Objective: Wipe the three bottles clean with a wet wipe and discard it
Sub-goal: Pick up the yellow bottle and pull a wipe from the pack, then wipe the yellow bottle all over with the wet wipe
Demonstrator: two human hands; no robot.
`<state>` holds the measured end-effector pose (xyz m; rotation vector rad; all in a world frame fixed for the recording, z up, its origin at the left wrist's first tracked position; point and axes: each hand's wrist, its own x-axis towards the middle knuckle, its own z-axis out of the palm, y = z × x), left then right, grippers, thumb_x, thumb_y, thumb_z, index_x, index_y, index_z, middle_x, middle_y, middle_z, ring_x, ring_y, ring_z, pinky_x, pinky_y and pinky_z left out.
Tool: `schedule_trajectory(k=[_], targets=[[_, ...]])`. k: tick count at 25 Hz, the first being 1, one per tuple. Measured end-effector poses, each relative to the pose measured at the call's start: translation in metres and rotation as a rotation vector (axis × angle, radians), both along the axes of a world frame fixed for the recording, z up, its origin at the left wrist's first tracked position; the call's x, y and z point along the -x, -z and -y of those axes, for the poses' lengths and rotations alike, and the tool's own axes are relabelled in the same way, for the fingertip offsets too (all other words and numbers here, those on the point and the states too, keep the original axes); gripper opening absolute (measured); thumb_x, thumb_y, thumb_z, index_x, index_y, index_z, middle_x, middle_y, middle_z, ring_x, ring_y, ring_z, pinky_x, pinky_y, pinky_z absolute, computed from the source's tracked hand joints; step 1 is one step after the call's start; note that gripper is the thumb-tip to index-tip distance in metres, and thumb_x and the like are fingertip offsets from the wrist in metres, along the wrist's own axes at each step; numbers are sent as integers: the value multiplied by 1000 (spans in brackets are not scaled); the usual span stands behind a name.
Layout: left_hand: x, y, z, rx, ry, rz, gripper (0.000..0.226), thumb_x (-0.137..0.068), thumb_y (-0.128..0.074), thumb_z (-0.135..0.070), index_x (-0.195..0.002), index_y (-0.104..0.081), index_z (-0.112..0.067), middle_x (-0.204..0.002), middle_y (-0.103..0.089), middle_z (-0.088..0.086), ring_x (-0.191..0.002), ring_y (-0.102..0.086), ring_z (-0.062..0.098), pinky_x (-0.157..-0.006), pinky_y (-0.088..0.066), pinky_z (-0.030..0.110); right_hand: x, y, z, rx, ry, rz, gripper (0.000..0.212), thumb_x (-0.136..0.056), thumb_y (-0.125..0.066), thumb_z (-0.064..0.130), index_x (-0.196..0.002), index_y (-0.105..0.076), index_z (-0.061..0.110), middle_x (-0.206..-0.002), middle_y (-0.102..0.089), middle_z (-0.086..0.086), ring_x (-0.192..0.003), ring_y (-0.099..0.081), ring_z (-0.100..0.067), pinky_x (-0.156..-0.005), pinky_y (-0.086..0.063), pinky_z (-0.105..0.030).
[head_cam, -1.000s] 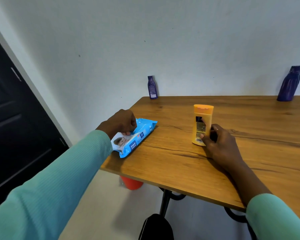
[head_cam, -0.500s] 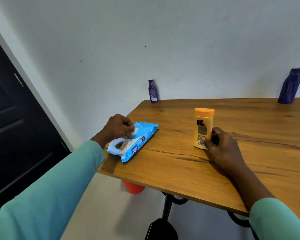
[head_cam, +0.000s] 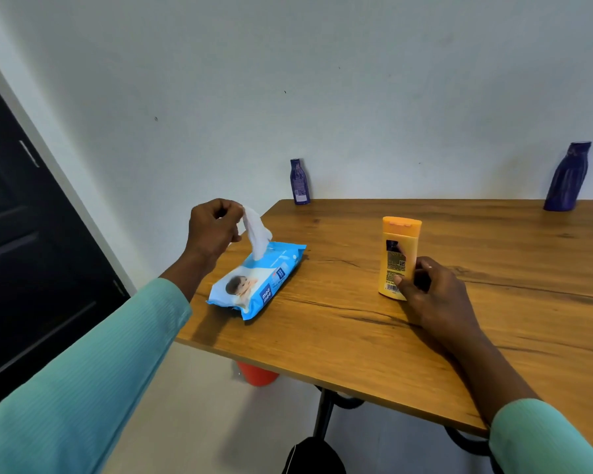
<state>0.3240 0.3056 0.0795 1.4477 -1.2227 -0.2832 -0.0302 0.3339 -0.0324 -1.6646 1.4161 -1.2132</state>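
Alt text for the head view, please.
The left hand pinches a white wet wipe, half drawn from the blue pack on the table. The right hand holds the upright yellow bottle; a small purple bottle and a large purple bottle stand by the wall.

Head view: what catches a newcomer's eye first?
The left hand pinches a white wet wipe, half drawn from the blue wipe pack near the table's left corner. The right hand grips the upright yellow bottle mid-table. A small purple bottle and a larger purple bottle stand at the far edge.
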Motion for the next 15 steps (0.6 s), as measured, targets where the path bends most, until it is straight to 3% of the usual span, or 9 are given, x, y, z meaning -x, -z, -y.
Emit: schedule_trajectory(k=[3, 7, 9, 12, 15], targets=[[19, -21, -4, 96, 68, -217, 15, -100, -60, -10, -90, -71, -13, -81, -67, 4, -68, -61, 14, -64, -58, 29, 0, 1, 1, 1, -5, 18, 47, -98, -69, 22, -142, -55, 15, -133, -67, -6, -112, -61, -17, -86, -51, -28], [61, -37, -14, 174, 216, -556, 15, -97, -61, -6, -85, -69, -11, -83, -71, 8, -60, -64, 15, -60, -57, 25, 0, 1, 0, 8, 15, 137, 32, -98, -69, 22, -129, -63, 17, -111, -71, 3, -95, -68, -9, -70, -53, -18], [85, -31, -14, 187, 278, -587, 16, -98, -62, -3, -84, -69, -9, -76, -70, 8, -61, -67, 16, -61, -58, 25, 0, 0, -1, -24, 12, 289, 21, -99, -67, 21, -120, -67, 18, -103, -75, -3, -91, -72, -14, -71, -61, -28], [126, -10, -5, 199, 331, -542, 19, -98, -63, 0, -82, -70, -8, -69, -71, 9, -63, -69, 17, -63, -60, 26, -1, 1, -1, -53, 6, 461, 12, -100, -67, 17, -111, -72, 18, -99, -78, -10, -91, -76, -27, -80, -63, -56], [166, 20, 11, 141, 390, -418, 13, -96, -66, -1, -86, -71, -7, -74, -72, 9, -67, -70, 17, -68, -62, 33, -1, 6, 4, -50, 34, 481, 16, -100, -63, 12, -107, -73, 21, -96, -78, -11, -90, -75, -35, -77, -61, -64]])
